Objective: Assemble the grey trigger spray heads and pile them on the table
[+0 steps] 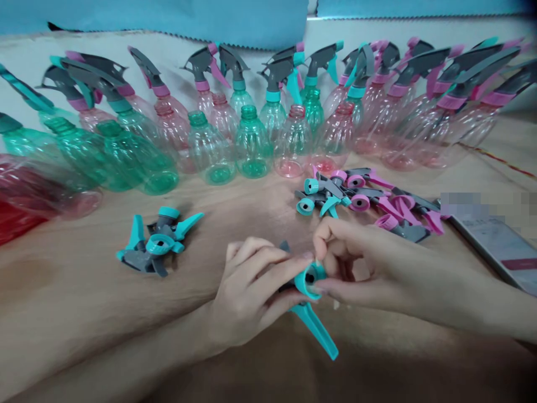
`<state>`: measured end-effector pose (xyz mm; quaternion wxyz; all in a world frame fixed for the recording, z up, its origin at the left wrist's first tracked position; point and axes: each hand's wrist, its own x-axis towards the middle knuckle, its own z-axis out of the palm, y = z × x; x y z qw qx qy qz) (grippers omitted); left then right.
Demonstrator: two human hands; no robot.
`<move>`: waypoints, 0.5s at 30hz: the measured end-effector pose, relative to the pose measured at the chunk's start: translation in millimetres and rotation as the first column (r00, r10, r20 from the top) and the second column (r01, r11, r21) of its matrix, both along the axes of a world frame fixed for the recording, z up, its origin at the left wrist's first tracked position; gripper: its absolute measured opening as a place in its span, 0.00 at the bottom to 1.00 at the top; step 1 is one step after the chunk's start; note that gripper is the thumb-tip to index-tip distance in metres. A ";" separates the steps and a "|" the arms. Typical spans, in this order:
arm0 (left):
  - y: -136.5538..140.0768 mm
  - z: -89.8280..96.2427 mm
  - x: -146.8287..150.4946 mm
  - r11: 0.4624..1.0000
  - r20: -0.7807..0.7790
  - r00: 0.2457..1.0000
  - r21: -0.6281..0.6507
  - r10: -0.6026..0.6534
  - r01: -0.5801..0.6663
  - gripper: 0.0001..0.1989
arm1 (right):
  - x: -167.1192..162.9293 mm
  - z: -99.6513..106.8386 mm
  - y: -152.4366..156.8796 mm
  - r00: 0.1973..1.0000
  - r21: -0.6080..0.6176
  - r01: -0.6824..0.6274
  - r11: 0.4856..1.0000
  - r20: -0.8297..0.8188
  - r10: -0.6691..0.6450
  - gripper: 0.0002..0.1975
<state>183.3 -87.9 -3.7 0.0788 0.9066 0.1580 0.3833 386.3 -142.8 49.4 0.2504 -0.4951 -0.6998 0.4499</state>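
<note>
Low in the middle, my left hand is closed around a grey and turquoise trigger spray head. Its turquoise collar faces me and its trigger points down to the right. My right hand pinches at the collar's right rim, with thumb and fingertips touching it; whether a small part sits between those fingertips I cannot make out. Left of my hands lies a small group of turquoise and grey spray heads. Behind my right hand is a pile of pink and turquoise spray heads.
Green bottles without heads and clear pink ones stand across the table. Bottles with spray heads stand behind them. A phone lies at right; red material is at far left. Blue cloth hangs behind.
</note>
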 end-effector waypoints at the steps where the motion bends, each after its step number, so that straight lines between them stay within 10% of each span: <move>1: 0.0 -0.5 -0.2 1.000 -0.004 1.000 0.003 0.001 -0.001 0.14 | -0.4 -0.5 0.5 0.999 -0.051 0.004 0.999 -0.040 -0.006 0.09; 9: 0.0 -8.0 -3.5 0.992 -0.009 1.000 0.124 0.024 -0.022 0.17 | -18.4 -14.5 -4.5 0.975 -0.062 0.204 0.977 -0.079 -0.209 0.15; 15: -1.0 -5.9 1.1 0.983 0.013 0.999 0.180 0.040 -0.042 0.17 | -17.2 -11.0 -11.5 0.971 0.153 0.185 0.971 0.127 -0.205 0.18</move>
